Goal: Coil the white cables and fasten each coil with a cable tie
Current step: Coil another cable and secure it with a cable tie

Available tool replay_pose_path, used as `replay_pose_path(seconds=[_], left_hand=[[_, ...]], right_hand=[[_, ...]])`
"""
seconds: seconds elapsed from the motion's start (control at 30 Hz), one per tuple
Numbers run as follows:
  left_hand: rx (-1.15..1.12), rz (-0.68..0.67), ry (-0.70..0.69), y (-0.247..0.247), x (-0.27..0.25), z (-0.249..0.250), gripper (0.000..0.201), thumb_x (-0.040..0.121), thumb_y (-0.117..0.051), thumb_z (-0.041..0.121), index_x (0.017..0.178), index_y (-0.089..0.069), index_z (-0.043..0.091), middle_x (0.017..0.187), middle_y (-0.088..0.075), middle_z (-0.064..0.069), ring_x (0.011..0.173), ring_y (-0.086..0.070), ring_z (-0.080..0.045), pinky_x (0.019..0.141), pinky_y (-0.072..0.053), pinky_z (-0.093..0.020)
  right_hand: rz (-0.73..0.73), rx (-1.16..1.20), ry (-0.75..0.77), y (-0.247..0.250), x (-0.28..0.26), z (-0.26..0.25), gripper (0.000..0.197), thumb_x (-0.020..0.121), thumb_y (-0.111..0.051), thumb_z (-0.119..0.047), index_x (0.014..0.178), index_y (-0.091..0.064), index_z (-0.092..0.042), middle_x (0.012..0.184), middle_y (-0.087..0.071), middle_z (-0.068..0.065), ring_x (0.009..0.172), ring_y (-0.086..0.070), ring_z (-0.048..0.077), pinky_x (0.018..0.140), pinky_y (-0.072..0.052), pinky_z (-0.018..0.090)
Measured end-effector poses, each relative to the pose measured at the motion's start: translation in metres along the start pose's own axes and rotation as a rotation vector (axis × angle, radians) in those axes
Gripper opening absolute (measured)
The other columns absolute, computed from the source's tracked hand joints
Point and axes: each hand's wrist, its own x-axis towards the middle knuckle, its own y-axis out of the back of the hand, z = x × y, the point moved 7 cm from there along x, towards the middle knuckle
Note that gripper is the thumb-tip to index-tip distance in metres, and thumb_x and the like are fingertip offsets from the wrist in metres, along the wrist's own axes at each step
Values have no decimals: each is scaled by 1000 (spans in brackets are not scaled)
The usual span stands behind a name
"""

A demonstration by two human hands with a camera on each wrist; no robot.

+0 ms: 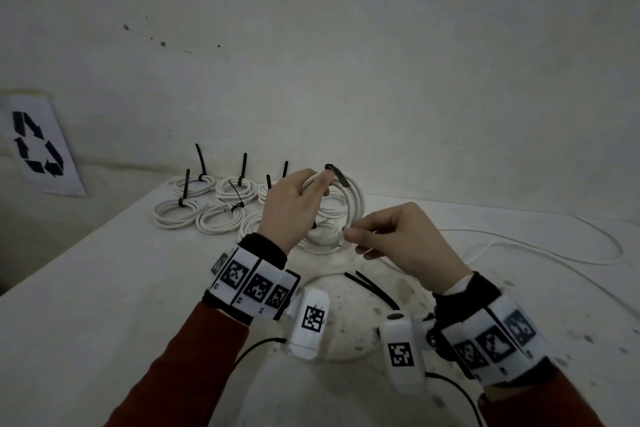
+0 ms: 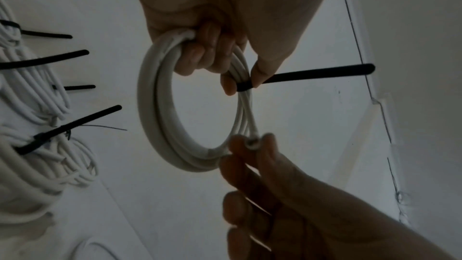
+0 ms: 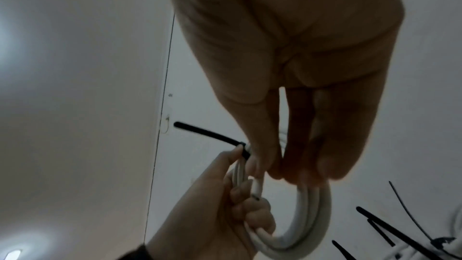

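Left hand [image 1: 294,204] grips a white cable coil [image 2: 160,110], fingers curled through the loop, thumb and forefinger pinching at its black cable tie [image 2: 317,74]. Right hand [image 1: 401,239] pinches the coil's loose cable end [image 2: 252,143]. The coil is held clear above the tabletop [image 1: 114,291]. Tied coils [image 1: 207,204] lie toward the far edge; spare ties [image 1: 372,288] lie beneath the hands.

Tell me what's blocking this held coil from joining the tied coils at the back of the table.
Nothing visible does. The left hand holds the coil raised just in front of the tied coils; only open air lies between them.
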Motion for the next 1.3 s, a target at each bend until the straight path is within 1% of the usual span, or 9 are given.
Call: replay_pose_path(seconds=[0.1,0.17,0.27,0.37,0.47,0.57,0.8,1.03,1.3], left_hand=[[-8,-20,7,-7,-3,3,36,93,-53,36,66,-61,12,41,-39,11,43,-36,-3,54,-35,-30],[-9,-49,-3,-12,-6,5,37,92,-53,37,70,-63,10,45,-40,9,44,-36,-3,55,-37,-32],[1,-79,-46,-19,-9,8,41,87,-52,45,71,-65,9,62,-53,-11,49,-40,-5,55,-36,-25],[-6,-103,-30,-24,-8,4,38,92,-54,40,70,-64,11,54,-46,-2,47,-37,-6,52,-33,-26],[7,-148,-39,-28,-8,2,35,93,-52,37,64,-61,20,42,-36,9,42,-35,-4,52,-31,-28],[11,-160,4,-29,-7,-5,32,95,-50,36,70,-61,20,43,-39,11,44,-37,-3,52,-32,-27],[-606,-180,467,-38,-9,-41,28,95,-29,0,89,-55,1,73,-61,-12,50,-51,-15,59,-45,-30],[-653,-314,528,-47,-17,-56,20,98,-44,11,106,-62,9,83,-70,-1,68,-67,-13,66,-55,-27],[-717,-397,561,-53,-22,-61,19,97,-45,11,100,-62,4,83,-72,-2,72,-68,-13,70,-57,-28]], right_hand=[[208,-172,92,8,-2,-5,15,63,-88,-25,62,-75,-17,54,-66,-10,48,-54,0,52,-43,12],[370,-232,144,12,-3,-4,34,56,-91,-30,53,-60,-15,43,-50,-10,42,-41,4,47,-32,11],[494,-320,160,18,0,2,55,55,-91,-35,66,-39,-19,62,-43,-7,54,-38,8,51,-30,17],[344,-211,5,13,10,21,42,68,-85,-23,90,-49,-18,85,-63,-3,74,-63,14,66,-51,26],[201,-38,-1,1,13,25,20,80,-71,-5,92,-58,-14,76,-71,7,69,-71,23,73,-58,46],[133,145,-2,-3,12,22,12,89,-60,1,98,-58,-7,76,-69,12,65,-69,23,67,-59,38],[20,466,-200,9,17,35,16,99,-42,-1,97,-56,-9,79,-65,6,68,-67,20,67,-57,38],[110,537,-300,21,21,58,17,99,-44,-1,100,-60,-7,83,-66,8,64,-69,17,65,-58,38],[127,517,-335,23,22,64,17,99,-45,0,108,-58,-2,83,-66,8,70,-66,20,64,-57,36]])
